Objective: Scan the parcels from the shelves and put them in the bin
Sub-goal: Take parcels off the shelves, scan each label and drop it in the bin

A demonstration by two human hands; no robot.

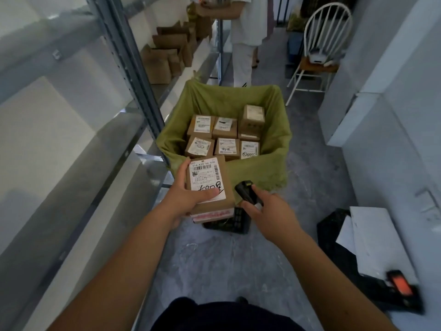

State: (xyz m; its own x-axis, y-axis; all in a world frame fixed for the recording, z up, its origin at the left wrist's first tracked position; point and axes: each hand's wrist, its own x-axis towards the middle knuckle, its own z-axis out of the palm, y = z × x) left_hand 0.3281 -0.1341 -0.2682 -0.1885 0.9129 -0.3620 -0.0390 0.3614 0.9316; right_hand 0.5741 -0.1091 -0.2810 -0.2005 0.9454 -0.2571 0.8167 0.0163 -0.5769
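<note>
The parcel (208, 185) sits at frame centre, label up, long axis running up the frame toward the bin (281, 130) just above it. The left hand (188, 197) grips it, thumb across the label, fingers curled underneath. To its right, the right hand (267, 211) clasps the scanner (247, 191), its head angled toward the label.

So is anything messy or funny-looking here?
A bit. On the floor at the right, white sheets of paper lie crooked across a black crate, with a handheld device with an orange screen lying beside them. The parcels in the green-lined bin sit in tidy rows, except one parcel stacked higher at the back right.
</note>
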